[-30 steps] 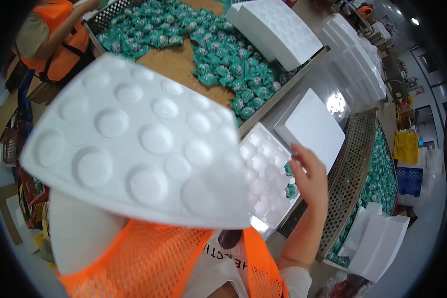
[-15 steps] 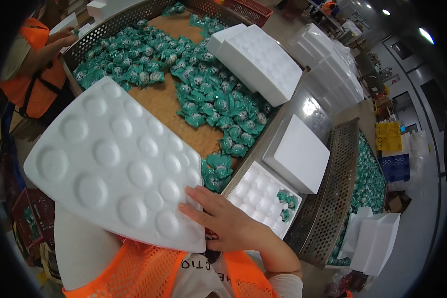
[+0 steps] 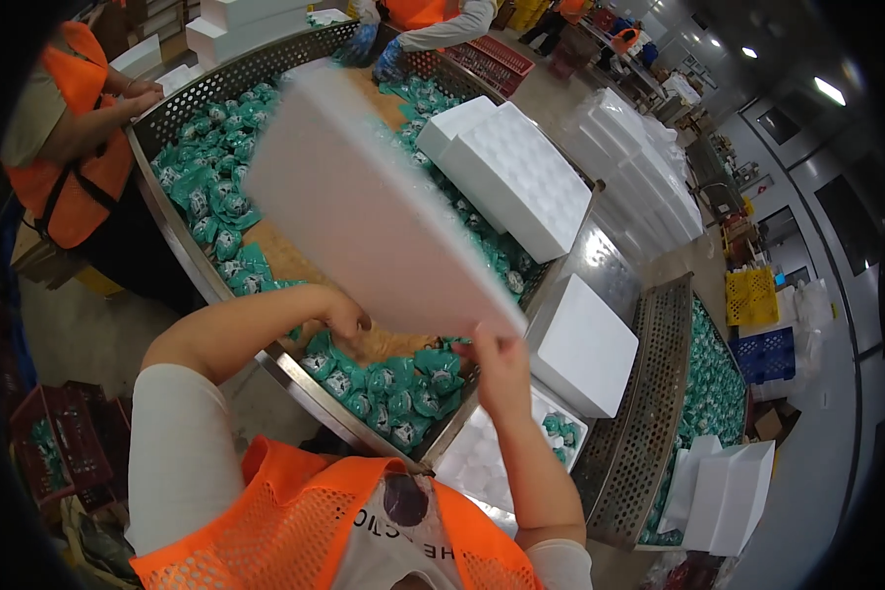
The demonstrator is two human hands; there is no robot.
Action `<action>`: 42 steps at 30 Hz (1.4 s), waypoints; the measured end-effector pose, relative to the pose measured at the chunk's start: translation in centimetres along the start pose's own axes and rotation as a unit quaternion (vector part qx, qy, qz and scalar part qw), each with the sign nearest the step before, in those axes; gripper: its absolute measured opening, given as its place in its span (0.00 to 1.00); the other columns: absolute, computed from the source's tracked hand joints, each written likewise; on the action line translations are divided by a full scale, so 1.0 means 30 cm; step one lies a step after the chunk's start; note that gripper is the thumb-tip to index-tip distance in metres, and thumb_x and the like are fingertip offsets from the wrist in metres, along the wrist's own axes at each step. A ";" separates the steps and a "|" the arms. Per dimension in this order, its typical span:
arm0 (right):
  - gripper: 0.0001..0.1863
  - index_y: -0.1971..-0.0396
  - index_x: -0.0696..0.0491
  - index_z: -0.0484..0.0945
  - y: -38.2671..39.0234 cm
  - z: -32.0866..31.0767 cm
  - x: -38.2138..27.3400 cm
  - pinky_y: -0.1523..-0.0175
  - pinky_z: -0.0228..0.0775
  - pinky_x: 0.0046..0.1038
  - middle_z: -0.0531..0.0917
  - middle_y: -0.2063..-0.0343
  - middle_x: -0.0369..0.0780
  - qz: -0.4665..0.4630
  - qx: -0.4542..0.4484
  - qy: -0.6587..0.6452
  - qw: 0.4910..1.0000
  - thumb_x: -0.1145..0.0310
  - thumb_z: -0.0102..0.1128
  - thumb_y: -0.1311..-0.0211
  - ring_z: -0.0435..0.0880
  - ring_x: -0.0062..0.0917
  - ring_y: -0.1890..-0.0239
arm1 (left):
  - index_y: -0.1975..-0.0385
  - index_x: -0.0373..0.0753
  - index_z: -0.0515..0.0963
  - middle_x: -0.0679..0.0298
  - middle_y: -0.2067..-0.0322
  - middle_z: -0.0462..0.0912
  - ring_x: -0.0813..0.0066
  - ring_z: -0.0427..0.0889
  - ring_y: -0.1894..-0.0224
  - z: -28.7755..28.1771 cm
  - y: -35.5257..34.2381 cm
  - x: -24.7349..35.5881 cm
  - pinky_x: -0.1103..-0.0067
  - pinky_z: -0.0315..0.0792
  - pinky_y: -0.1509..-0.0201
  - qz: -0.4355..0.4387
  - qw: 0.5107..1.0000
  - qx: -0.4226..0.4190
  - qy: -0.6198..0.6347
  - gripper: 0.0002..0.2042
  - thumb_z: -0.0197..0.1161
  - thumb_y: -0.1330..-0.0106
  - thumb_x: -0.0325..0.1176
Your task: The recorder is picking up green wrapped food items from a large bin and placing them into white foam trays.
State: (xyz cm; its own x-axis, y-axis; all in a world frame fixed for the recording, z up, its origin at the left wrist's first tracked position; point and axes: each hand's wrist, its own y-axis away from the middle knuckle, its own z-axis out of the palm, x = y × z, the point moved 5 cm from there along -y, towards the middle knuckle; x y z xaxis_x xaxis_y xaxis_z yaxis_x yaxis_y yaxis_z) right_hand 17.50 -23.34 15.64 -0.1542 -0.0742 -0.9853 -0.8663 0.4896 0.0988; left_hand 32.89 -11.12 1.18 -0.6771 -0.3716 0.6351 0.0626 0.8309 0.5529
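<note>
A white foam tray (image 3: pixel 364 197), blurred by motion, is tilted over the perforated metal bin (image 3: pixel 295 393), its smooth face toward me. My right hand (image 3: pixel 501 369) pinches its near right corner. At the tray's lower left edge, my left hand (image 3: pixel 342 312) is closed, its fingers curled against the foam and partly hidden. Round balls in green wrappers (image 3: pixel 388 393) lie in the bin around and beneath the tray. By my right forearm sits a dimpled foam box (image 3: pixel 470 457) with a few green-wrapped balls in one corner.
Stacked foam trays (image 3: pixel 516 177) rest on the bin's right side. A white foam block (image 3: pixel 585 344) stands on the metal ledge. Farther right is a second bin (image 3: pixel 713 383) of green-wrapped balls. One co-worker (image 3: pixel 74 138) stands at left; another's gloved hands (image 3: pixel 388 61) reach in at the far side.
The foam tray has swung away from my chest and out over the bin, turning its dimpled face away. My left hand has come into view. Gloved hands have appeared at the far side.
</note>
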 end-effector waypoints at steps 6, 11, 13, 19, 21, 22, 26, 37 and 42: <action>0.19 0.54 0.57 0.65 -0.311 -0.072 0.249 0.66 0.71 0.26 0.76 0.64 0.39 0.205 -0.005 -0.236 0.950 0.61 0.48 0.41 0.77 0.25 0.66 | 0.40 0.45 0.51 0.60 0.45 0.62 0.65 0.60 0.42 -0.026 0.159 -0.014 0.61 0.59 0.45 0.040 0.822 -0.033 0.567 0.35 0.62 0.47 0.39; 0.20 0.55 0.53 0.65 -0.417 -0.130 0.260 0.59 0.67 0.36 0.73 0.59 0.42 0.102 0.090 0.022 0.990 0.60 0.53 0.46 0.75 0.31 0.60 | 0.44 0.38 0.55 0.56 0.48 0.65 0.64 0.69 0.48 -0.091 0.112 -0.126 0.66 0.66 0.46 0.109 0.615 0.119 0.772 0.27 0.55 0.42 0.36; 0.30 0.49 0.51 0.61 -0.403 -0.146 0.074 0.48 0.58 0.47 0.70 0.54 0.46 -0.239 0.306 0.402 0.830 0.61 0.59 0.53 0.69 0.39 0.52 | 0.46 0.39 0.58 0.58 0.52 0.70 0.68 0.73 0.53 -0.108 0.121 -0.196 0.73 0.73 0.53 0.089 0.585 0.217 0.776 0.23 0.53 0.41 0.33; 0.29 0.49 0.50 0.64 -0.651 -0.317 0.066 0.47 0.52 0.51 0.73 0.57 0.46 -0.080 0.171 0.672 0.716 0.65 0.59 0.55 0.66 0.37 0.48 | 0.49 0.40 0.62 0.62 0.59 0.74 0.75 0.77 0.62 -0.146 0.136 -0.120 0.83 0.77 0.68 0.080 0.641 0.233 0.727 0.17 0.49 0.39 0.30; 0.26 0.51 0.52 0.66 -0.708 -0.380 0.072 0.47 0.55 0.48 0.74 0.58 0.47 -0.079 0.168 0.618 0.764 0.65 0.58 0.54 0.69 0.36 0.50 | 0.49 0.40 0.61 0.62 0.58 0.74 0.75 0.77 0.61 -0.160 0.150 -0.098 0.83 0.77 0.67 0.077 0.641 0.243 0.724 0.17 0.48 0.39 0.30; 0.23 0.54 0.54 0.69 -0.731 -0.416 0.071 0.48 0.57 0.45 0.75 0.60 0.48 -0.074 0.160 0.565 0.806 0.66 0.57 0.54 0.71 0.35 0.53 | 0.48 0.40 0.61 0.61 0.58 0.74 0.74 0.77 0.61 -0.167 0.150 -0.096 0.82 0.77 0.67 0.077 0.642 0.243 0.723 0.18 0.49 0.39 0.30; 0.17 0.60 0.58 0.72 -0.755 -0.524 -0.096 0.55 0.65 0.33 0.76 0.64 0.49 -0.224 0.252 0.395 0.854 0.66 0.54 0.51 0.76 0.37 0.61 | 0.48 0.38 0.60 0.61 0.57 0.73 0.73 0.76 0.59 -0.225 0.114 -0.117 0.82 0.76 0.65 0.073 0.658 0.269 0.699 0.18 0.48 0.39 0.30; 0.15 0.60 0.53 0.74 -0.798 -0.395 -0.251 0.58 0.66 0.32 0.78 0.66 0.46 -0.290 0.188 0.420 0.839 0.65 0.51 0.49 0.76 0.39 0.63 | 0.43 0.37 0.52 0.57 0.46 0.60 0.64 0.57 0.42 -0.642 -0.314 0.211 0.66 0.53 0.40 0.131 0.640 0.284 0.702 0.28 0.55 0.42 0.34; 0.21 0.52 0.47 0.68 -0.848 -0.305 -0.125 0.52 0.59 0.45 0.75 0.59 0.44 -0.144 0.101 0.631 0.755 0.63 0.52 0.49 0.73 0.36 0.55 | 0.40 0.38 0.45 0.53 0.43 0.54 0.56 0.52 0.40 -0.551 -0.265 0.052 0.60 0.53 0.41 -0.006 0.705 0.368 0.606 0.38 0.60 0.48 0.38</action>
State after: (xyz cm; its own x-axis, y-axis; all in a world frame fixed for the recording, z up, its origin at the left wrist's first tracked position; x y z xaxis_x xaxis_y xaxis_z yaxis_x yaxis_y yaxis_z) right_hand 35.79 -43.46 18.11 -0.4142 -0.9097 -0.0302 -0.8796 0.4086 -0.2434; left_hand 43.46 -25.15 6.71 0.4773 -0.0900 0.8741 -0.6380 0.6485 0.4152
